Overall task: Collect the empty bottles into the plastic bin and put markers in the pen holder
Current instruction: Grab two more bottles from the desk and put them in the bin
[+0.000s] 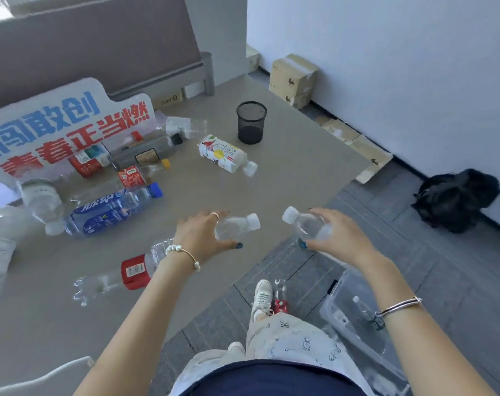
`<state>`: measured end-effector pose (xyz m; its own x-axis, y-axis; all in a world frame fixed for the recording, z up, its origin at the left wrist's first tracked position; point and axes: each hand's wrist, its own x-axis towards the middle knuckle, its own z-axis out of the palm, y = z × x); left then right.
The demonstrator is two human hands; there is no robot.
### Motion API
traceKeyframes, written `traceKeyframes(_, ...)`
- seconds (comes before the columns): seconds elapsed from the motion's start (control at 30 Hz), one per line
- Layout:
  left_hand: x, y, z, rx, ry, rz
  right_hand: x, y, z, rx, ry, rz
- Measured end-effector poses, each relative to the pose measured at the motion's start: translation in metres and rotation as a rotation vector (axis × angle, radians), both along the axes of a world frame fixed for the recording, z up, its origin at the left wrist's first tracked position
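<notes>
**Two bottles up, bin waiting**

Grey floor, tan table (pixel 271 132) strewn with empties. Left hand (pixel 203 235) grips one clear bottle (pixel 237 225), right hand (pixel 337 238) another (pixel 306 224), above the table's near edge. Light, crushable, slick: hold mid-body. Bin (pixel 343 307) sits lower right.

You see a shaped sign board (pixel 68 124) with blue and red lettering leaning at the back left of the table (pixel 286 167). Cardboard boxes (pixel 293 78) sit stacked along the white wall, and a black bag (pixel 457 198) lies on the floor beside it.
</notes>
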<state>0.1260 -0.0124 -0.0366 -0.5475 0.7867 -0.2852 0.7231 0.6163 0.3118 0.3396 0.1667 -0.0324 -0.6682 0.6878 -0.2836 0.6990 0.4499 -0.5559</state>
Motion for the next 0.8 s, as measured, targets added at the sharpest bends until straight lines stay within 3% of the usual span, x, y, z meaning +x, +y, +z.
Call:
traceKeyframes(0.47, 0.151, 0.083, 0.005, 0.022, -0.102, -0.492, 0.206, -0.024, 0.009, 0.008, -0.02, -0.457)
traceKeyframes(0.8, 0.271, 0.159, -0.007, -0.018, -0.097, -0.576, 0.324, 0.03, -0.015, 0.004, -0.056, -0.492)
